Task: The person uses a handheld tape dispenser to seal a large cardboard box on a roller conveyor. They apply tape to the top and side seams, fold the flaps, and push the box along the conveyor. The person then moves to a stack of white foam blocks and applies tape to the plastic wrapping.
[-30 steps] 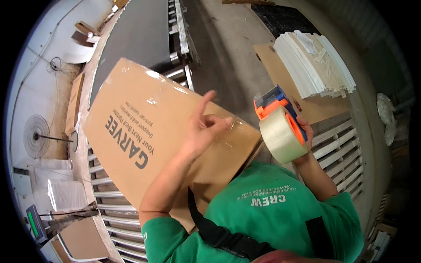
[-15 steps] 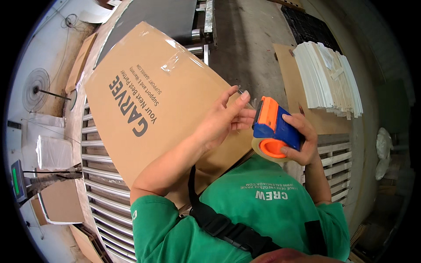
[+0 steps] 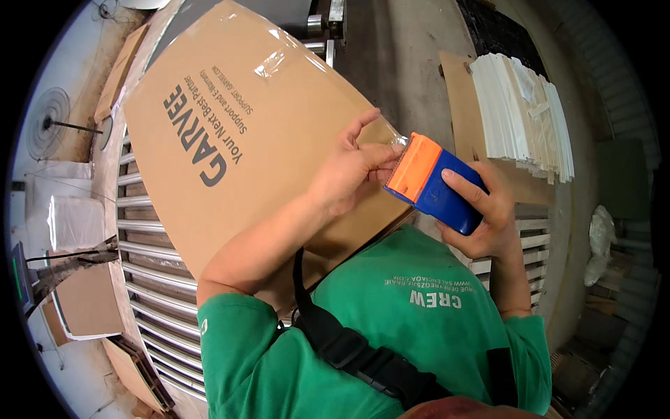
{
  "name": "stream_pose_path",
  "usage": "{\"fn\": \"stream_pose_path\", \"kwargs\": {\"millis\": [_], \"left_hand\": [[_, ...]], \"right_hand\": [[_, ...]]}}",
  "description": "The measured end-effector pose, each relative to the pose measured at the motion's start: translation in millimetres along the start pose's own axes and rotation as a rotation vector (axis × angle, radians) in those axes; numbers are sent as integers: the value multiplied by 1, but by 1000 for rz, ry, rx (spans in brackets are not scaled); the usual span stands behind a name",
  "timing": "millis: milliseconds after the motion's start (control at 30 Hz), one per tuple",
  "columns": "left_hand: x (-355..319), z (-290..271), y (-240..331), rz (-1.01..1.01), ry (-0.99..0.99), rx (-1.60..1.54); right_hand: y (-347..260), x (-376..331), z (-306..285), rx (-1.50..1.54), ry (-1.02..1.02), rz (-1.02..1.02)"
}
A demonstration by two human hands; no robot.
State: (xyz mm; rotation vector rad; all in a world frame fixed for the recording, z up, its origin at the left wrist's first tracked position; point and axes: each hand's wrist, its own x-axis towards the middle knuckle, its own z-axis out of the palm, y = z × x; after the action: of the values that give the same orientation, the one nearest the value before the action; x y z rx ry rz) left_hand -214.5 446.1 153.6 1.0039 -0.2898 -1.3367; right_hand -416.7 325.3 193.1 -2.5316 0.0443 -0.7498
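A large brown cardboard box [image 3: 279, 160] with dark print lies tilted in front of me, a strip of shiny clear tape [image 3: 271, 63] stuck near its far edge. My right hand [image 3: 485, 206] grips a blue and orange tape dispenser [image 3: 447, 192] just off the box's right edge. The dispenser's toothed orange front faces the box, and its roll is hidden beneath. Over the box's right edge, my left hand [image 3: 357, 166] pinches at the dispenser's mouth, index finger raised. A glint of clear film shows by its fingertips; the pinched tape end itself is mostly hidden.
Under the box runs a metal roller conveyor [image 3: 157, 255], with a dark belt [image 3: 269, 15] beyond it. To the right, a stack of white strips [image 3: 523, 119] lies on cardboard beside a pale slatted pallet [image 3: 534, 255]. A round wire-guarded fan [image 3: 49, 124] stands at left.
The dispenser has turned in my right hand, so its orange hub and roll no longer show. My left fingers have closed against its mouth. The box sits slightly higher and further left in view.
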Motion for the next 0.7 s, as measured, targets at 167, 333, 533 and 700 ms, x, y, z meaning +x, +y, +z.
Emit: {"fn": "stream_pose_path", "kwargs": {"millis": [167, 333, 533, 700], "left_hand": [[0, -1, -4, 19, 1, -117], [5, -4, -10, 67, 24, -187], [11, -7, -3, 419, 191, 418], [2, -19, -9, 438, 209, 485]], "right_hand": [[-8, -1, 3, 33, 19, 52], [-14, 1, 9, 3, 24, 40], [-27, 3, 24, -131, 10, 110], [-50, 0, 14, -151, -182, 276]]}}
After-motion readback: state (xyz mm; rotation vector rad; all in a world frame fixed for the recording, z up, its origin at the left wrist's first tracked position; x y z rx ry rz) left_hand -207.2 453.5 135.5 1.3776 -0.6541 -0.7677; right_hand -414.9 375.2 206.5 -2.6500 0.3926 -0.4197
